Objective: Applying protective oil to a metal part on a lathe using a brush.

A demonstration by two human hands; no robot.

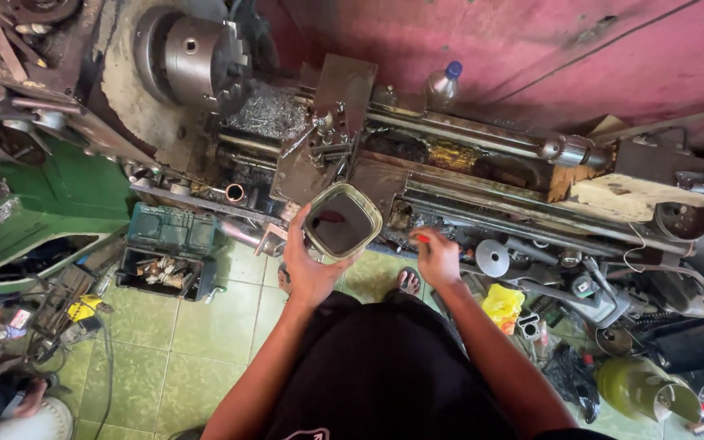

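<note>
Here, one square container (341, 222), two hands, left hand (310, 265), right hand (437, 257).

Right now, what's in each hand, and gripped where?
Left hand grips the open square container by its side wall. Right hand pinches a small red-tipped item, unidentifiable.

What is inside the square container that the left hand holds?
The container, held by the left hand, shows a dark, shiny liquid with a small reddish patch near its top. The liquid covers the bottom, so anything lying under its surface cannot be seen.
</note>
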